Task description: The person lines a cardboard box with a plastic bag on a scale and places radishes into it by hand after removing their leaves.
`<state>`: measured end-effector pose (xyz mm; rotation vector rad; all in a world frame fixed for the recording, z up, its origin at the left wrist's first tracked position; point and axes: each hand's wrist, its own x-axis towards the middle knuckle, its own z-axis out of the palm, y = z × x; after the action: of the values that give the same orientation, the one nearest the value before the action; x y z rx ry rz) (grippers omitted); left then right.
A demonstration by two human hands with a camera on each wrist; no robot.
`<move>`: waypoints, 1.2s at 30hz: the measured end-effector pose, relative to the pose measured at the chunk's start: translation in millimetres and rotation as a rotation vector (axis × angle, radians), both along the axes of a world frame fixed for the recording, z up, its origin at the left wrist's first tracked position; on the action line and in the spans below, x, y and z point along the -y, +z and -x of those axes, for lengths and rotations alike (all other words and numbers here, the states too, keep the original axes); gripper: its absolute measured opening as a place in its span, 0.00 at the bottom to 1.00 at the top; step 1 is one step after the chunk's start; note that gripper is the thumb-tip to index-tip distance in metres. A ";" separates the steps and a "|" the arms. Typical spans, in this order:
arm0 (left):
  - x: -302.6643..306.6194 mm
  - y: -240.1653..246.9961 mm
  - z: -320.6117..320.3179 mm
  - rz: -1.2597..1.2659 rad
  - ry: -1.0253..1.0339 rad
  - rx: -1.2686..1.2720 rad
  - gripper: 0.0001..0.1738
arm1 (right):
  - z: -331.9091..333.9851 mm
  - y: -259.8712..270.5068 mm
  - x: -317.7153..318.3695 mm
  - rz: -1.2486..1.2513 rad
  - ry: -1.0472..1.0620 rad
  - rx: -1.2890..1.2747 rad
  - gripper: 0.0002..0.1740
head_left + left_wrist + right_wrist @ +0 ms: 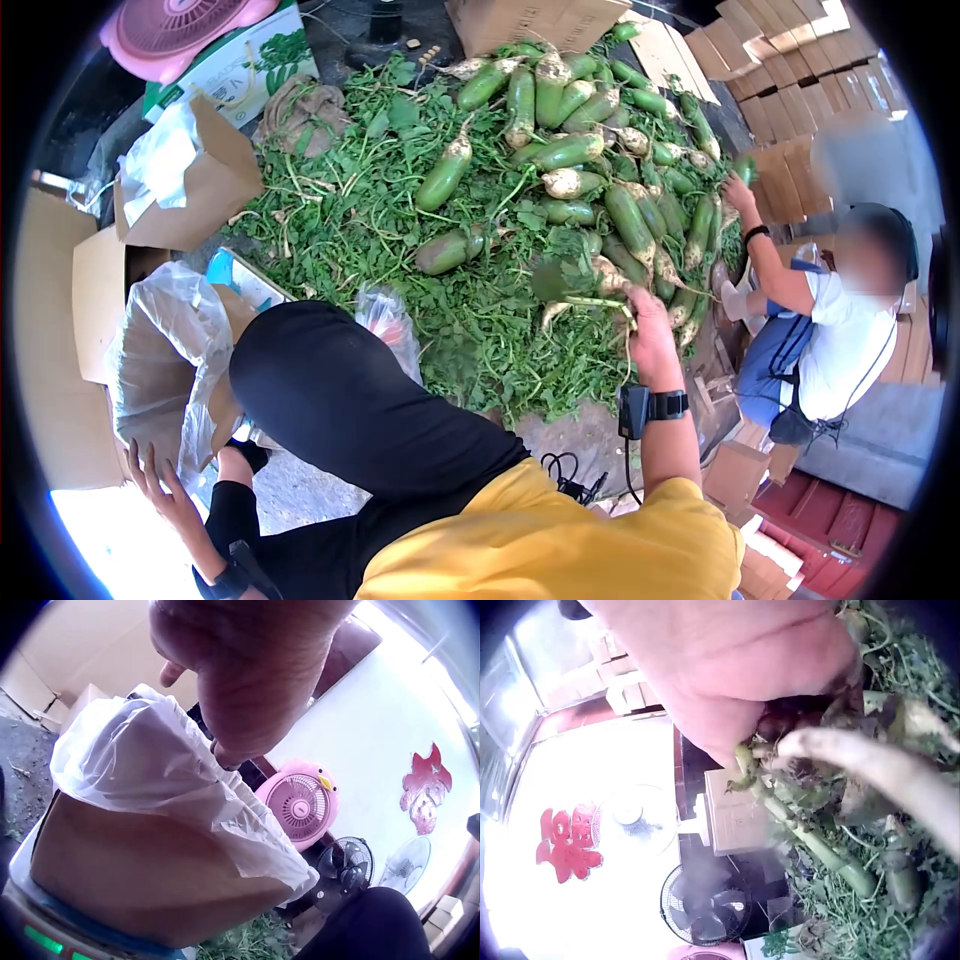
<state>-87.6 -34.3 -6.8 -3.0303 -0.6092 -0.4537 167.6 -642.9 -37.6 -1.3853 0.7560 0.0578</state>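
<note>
My right hand (652,335) grips a green leafy stalk (598,301) over the near side of the radish pile. In the right wrist view, a pale thin root (877,761) also sticks out from under the fingers beside the green stalk (810,836). Long green radishes (628,222) with whitish, soil-marked ends lie heaped beyond this hand. At the lower left, my left hand (165,495) has its fingers extended beside a box lined with a whitish plastic bag (165,310). The left wrist view has that bag (135,754) folded over the cardboard rim, just below the hand.
Cut greens (350,215) cover the ground. The lined box sits on a scale with a lit green display (43,939). Another person (840,330) reaches into the pile from the right. A pink fan (185,30), a second bag-lined box (190,180) and stacked cartons (790,110) surround the heap.
</note>
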 end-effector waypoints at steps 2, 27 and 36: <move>0.4 -4.0 5.0 0.086 0.001 0.059 0.17 | 3.4 -11.7 -5.8 -0.043 0.120 -0.202 0.09; 8.7 0.6 5.6 0.037 0.073 -0.008 0.16 | -39.4 -135.8 -10.4 1.047 1.062 -0.369 0.21; 20.6 21.6 -3.3 -0.041 0.089 0.010 0.16 | -52.7 -170.6 -62.6 1.384 1.218 -0.532 0.42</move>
<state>-84.3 -54.9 14.8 -2.9496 -0.7231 -0.4713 220.3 -580.3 -208.2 -3.0736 0.1523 1.0470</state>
